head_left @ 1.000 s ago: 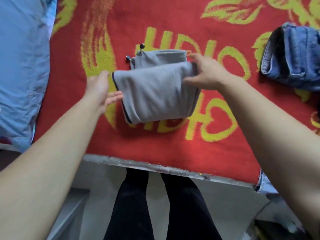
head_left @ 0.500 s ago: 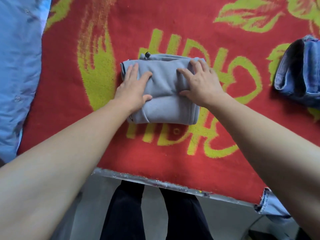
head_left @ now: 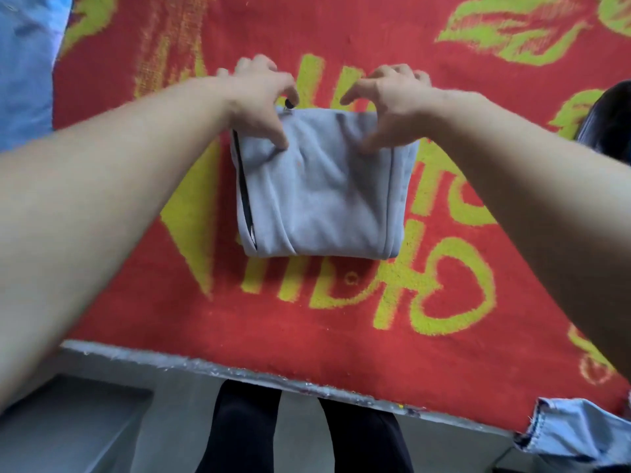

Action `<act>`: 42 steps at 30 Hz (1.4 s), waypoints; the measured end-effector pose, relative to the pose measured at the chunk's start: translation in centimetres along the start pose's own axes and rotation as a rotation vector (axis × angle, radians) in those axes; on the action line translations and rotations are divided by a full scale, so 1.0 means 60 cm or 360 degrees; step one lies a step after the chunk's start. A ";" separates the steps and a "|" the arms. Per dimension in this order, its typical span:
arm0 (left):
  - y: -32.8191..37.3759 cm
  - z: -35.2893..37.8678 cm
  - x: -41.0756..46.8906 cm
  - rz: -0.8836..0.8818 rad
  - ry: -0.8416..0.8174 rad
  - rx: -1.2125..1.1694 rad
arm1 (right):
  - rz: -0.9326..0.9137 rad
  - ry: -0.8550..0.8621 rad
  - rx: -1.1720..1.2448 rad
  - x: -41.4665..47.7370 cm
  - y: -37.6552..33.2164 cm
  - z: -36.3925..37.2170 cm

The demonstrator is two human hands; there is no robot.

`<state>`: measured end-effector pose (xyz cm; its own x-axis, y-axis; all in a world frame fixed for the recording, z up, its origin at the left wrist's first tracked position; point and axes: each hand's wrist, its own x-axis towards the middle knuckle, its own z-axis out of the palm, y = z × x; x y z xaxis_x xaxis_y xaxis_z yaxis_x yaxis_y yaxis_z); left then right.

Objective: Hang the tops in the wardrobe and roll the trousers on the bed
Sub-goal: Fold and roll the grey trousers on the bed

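Down by the floor, closest of all, the person's legs in black trousers (head_left: 300, 435) stand against the bed (head_left: 273, 374), whose grey edge runs slantwise across the view. A grey box or step (head_left: 68, 428) sits low on the left. A scrap of pale denim (head_left: 580, 436) hangs over the bed's edge on the right.

Past the edge, a red blanket (head_left: 307, 322) with yellow-green lettering covers the bed. Both bare forearms reach out over it from either side.

Near the middle of the blanket lie the grey trousers (head_left: 321, 196), folded into a thick, roughly square bundle. A dark stripe runs down its left side and a seam down its right.

At the bundle's far edge both hands have hold of it. The left grip (head_left: 259, 97) pinches the far left corner, thumb pressed onto the top layer and fingers curled over the far side. The right grip (head_left: 392, 97) does the same at the far right corner, thumb down on the cloth and fingers hooked over the edge. Between the two hands a small dark cord tip (head_left: 289, 103) pokes out at the fold.

Farther off, a light blue cloth (head_left: 24, 63) lies along the left side. A dark garment (head_left: 611, 121) is cut off at the right edge, too blurred to make out.
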<state>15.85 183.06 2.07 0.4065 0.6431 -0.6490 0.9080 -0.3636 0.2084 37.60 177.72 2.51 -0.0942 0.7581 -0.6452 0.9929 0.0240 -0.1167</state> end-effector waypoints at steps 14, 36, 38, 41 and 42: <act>0.044 0.049 0.062 -0.0055 -0.0103 0.0070 | 0.0060 -0.0137 -0.0116 0.053 -0.037 0.019; 0.085 0.132 -0.527 0.0123 0.0769 0.0143 | -0.0111 0.0858 -0.0410 -0.495 -0.261 0.072; 0.080 0.115 -0.584 0.0067 0.0831 0.0174 | -0.0152 0.0848 -0.0404 -0.532 -0.290 0.050; 0.073 0.101 -0.666 0.0029 0.0947 0.0232 | -0.0200 0.0830 -0.0475 -0.590 -0.332 0.022; 0.072 0.097 -0.697 0.0003 0.1014 0.0263 | -0.0241 0.0852 -0.0497 -0.610 -0.346 0.015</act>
<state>2.14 150.66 25.83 0.4351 0.8970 -0.0778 0.9001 -0.4313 0.0611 20.37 148.88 27.88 -0.2662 0.9501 -0.1628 0.9534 0.2844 0.1007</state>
